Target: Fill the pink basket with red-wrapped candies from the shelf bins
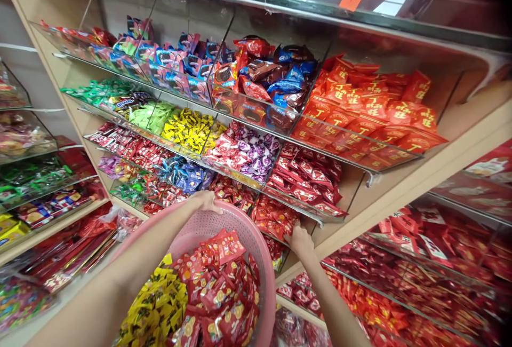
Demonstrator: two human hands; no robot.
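Spanning the whole view, a tiered display rack [400, 187] of clear-fronted bins, sloped toward the viewer; top tier: blue packets [176, 64], brown-and-blue packets [272, 80], orange-red boxed packets [372, 107]; middle tier: green sweets [152, 115], yellow sweets [190, 131], pink-and-purple sweets [244, 149], red packets [308, 176]; below, a pink perforated basket [256, 240], held up near the lower bins, containing red packets with orange print [220, 283] and yellow packets [160, 299] at its left side; left hand [206, 201] curled over the basket's far rim, gripping it; right hand [300, 240] reaching into a low bin of red sweets [276, 216], fingers closed among them; whether it holds any, cannot tell.
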